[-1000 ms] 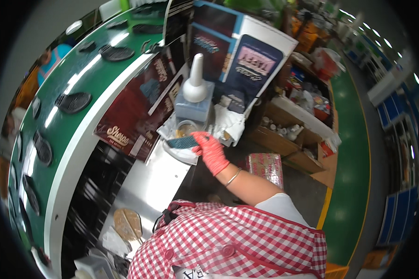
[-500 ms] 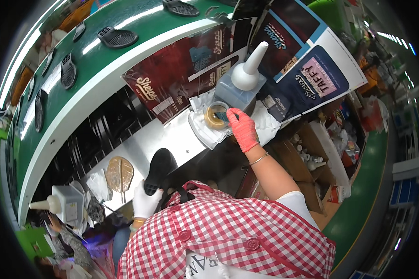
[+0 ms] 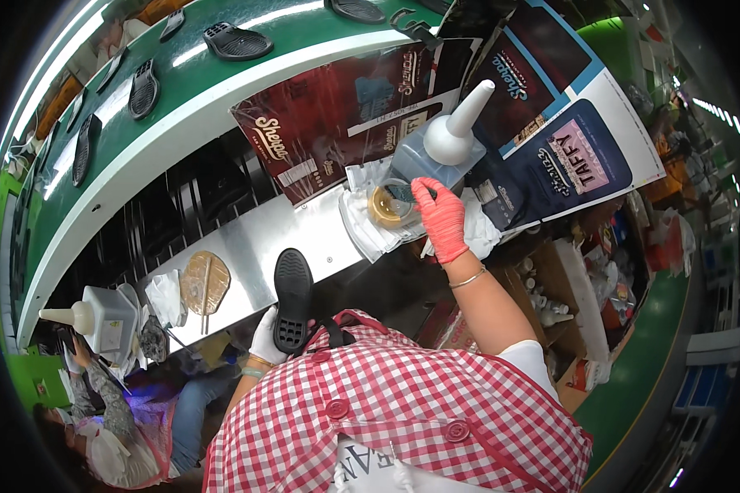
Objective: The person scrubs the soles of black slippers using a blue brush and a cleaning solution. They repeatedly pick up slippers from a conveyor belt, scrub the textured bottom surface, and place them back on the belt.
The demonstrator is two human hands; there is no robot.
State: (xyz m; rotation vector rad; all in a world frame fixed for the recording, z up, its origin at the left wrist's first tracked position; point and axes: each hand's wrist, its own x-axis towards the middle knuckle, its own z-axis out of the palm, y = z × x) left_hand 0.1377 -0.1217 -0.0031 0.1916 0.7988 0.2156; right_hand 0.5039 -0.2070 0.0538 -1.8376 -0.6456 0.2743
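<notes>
My left hand (image 3: 266, 338), in a white glove, grips the heel end of a black shoe sole (image 3: 293, 283). The sole stands roughly upright with its ribbed tread facing up. On my right hand (image 3: 443, 220) is a coral-red glove, its fingers pinched at the rim of a small clear cup (image 3: 384, 212) with a yellow-brown band. Between those fingers is a small dark green piece (image 3: 403, 192), reaching into the cup; its exact kind is unclear. Right behind the cup stands a translucent square bottle (image 3: 423, 153) with a white cone nozzle.
Black soles (image 3: 237, 41) lie on a curved green conveyor (image 3: 181, 70). A metal shelf (image 3: 308, 234) carries a brown round pad (image 3: 205, 283) with sticks. Another nozzle bottle (image 3: 111, 320) stands left, near a seated co-worker (image 3: 131, 411). Printed cardboard panels (image 3: 567, 148) and an open carton (image 3: 580, 296) are right.
My left hand has turned the sole from its dark smooth side to its tread side. My right hand stays at the cup. The whole view has shifted slightly.
</notes>
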